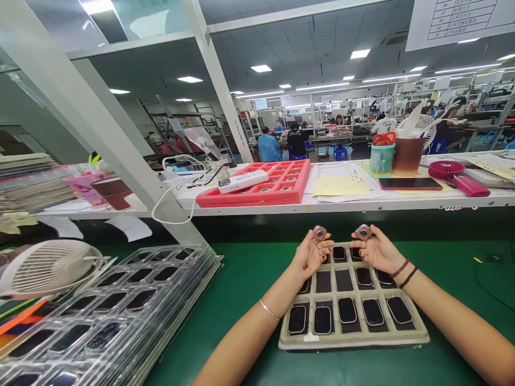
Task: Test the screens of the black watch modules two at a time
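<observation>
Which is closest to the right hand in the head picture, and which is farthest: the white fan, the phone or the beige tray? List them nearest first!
1. Beige tray: just below the right hand.
2. Phone: on the shelf, ahead and slightly right.
3. White fan: way over at the far left.

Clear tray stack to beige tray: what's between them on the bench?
Between the clear tray stack and the beige tray, the head view shows green bench top, with the person's left forearm crossing over it.
</observation>
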Available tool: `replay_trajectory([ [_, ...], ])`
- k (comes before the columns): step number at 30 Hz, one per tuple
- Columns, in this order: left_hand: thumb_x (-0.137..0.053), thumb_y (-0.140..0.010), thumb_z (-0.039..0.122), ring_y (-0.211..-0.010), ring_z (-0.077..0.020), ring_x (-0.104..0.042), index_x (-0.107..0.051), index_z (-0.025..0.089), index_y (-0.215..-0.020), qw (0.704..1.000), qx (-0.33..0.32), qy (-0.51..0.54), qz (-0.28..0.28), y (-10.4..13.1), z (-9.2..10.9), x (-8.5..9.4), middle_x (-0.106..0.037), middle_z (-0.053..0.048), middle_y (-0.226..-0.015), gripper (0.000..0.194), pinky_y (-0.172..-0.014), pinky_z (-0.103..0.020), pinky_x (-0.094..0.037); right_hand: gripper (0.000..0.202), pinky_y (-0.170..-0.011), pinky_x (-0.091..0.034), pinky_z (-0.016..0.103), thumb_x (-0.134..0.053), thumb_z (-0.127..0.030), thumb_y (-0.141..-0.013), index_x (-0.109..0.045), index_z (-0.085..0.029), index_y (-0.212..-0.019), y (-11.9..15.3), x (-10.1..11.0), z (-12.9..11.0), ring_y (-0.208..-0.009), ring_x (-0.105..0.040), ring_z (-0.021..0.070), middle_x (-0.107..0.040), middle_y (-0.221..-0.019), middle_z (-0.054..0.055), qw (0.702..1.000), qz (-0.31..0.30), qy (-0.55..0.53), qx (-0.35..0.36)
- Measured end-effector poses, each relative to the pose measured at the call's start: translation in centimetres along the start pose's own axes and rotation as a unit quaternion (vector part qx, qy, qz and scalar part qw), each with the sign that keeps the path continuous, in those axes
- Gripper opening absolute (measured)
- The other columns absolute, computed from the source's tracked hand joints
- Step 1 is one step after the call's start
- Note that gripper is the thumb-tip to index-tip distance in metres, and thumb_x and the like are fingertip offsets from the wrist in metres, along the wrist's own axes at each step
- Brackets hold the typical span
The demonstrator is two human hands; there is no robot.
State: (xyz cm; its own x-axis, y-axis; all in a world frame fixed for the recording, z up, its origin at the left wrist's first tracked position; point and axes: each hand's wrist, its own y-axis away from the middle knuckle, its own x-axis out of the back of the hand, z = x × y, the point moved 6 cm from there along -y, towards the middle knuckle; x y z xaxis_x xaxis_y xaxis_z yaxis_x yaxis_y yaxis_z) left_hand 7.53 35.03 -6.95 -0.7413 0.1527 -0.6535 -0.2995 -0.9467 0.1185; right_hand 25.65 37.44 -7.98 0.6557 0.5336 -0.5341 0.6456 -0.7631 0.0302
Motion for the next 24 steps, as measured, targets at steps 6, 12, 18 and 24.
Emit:
replay_trajectory([
  [6,-0.077,-0.061,0.012,-0.081,-0.0208,-0.066,-0.047,0.016,-0.120,0.985,-0.073,-0.153,-0.031,0.4,-0.9,-1.2,-0.064,-0.010,-0.097,0.066,-0.054,-0.019,-0.049,0.053,-0.060,-0.055,0.021,-0.073,-0.016,-0.070,-0.047,-0.020,-0.116,0.2,-1.4,0.2,-0.070,-0.064,0.0115,-0.063,-0.106,0.008,0.993,0.016,0.103,0.058],
  [12,-0.066,-0.070,0.021,-0.084,-0.0202,-0.065,-0.047,0.017,-0.126,0.948,-0.119,-0.293,-0.042,0.6,-1.1,-1.5,-0.059,-0.011,-0.107,0.059,-0.055,-0.020,-0.048,0.042,-0.052,-0.048,0.020,-0.067,-0.014,-0.072,-0.048,-0.018,-0.109,0.3,-2.7,0.3,-0.057,-0.055,0.0084,-0.061,-0.088,0.001,0.968,0.026,0.223,0.109],
  [18,-0.064,-0.071,0.023,-0.078,-0.0186,-0.064,-0.051,0.015,-0.122,0.940,-0.136,-0.310,-0.036,0.4,-1.1,-1.2,-0.061,-0.010,-0.099,0.053,-0.054,-0.020,-0.047,0.034,-0.052,-0.044,0.020,-0.059,-0.013,-0.073,-0.050,-0.018,-0.106,0.5,-3.1,0.2,-0.058,-0.050,0.0093,-0.059,-0.083,0.000,0.944,0.029,0.299,0.139],
  [24,-0.063,-0.068,0.021,-0.075,-0.0183,-0.064,-0.050,0.014,-0.121,0.942,-0.133,-0.307,-0.027,0.3,-1.0,-1.0,-0.060,-0.010,-0.096,0.055,-0.051,-0.019,-0.044,0.032,-0.054,-0.042,0.022,-0.055,-0.014,-0.074,-0.050,-0.017,-0.105,0.5,-3.4,0.0,-0.061,-0.050,0.0115,-0.059,-0.082,0.001,0.928,0.032,0.338,0.154],
])
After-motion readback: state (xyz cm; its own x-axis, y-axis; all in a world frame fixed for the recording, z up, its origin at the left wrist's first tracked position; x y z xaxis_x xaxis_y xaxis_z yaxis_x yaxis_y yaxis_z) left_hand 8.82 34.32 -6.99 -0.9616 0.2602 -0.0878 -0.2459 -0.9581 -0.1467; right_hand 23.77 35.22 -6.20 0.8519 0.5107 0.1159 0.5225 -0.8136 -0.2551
